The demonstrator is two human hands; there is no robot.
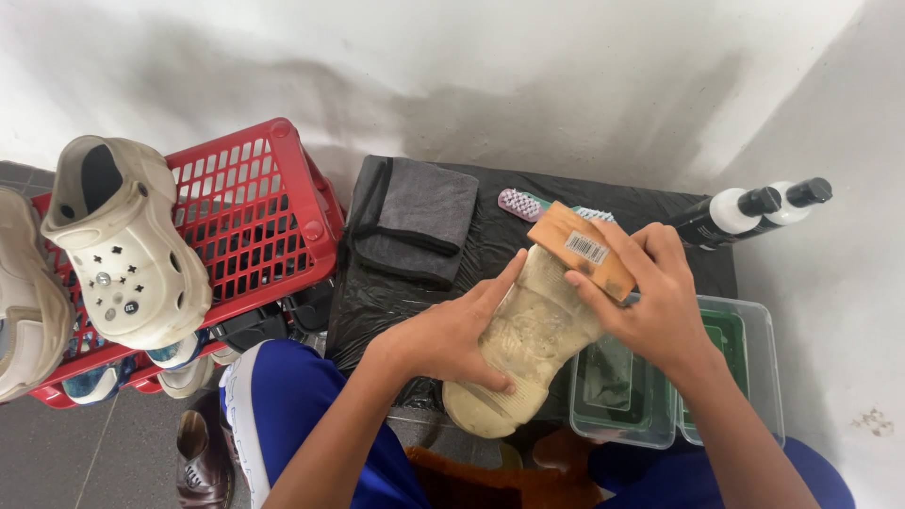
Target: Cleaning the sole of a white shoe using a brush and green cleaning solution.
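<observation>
Head view:
- Clog (528,330), sole up over the black-covered worktop (396,292): looks light, rubbery, likely slippery; best gripped at the sides.
- Left hand (452,335) clasps its side.
- Right hand (650,302) closes around a stiff wooden brush (580,250), pressed on the sole.

Cream clog shoe (523,344) turned sole-up, grimy ridged tread showing, heel end nearest the camera, angled up to the right, wooden-backed scrub brush (580,250) pressed onto its toe end
</observation>
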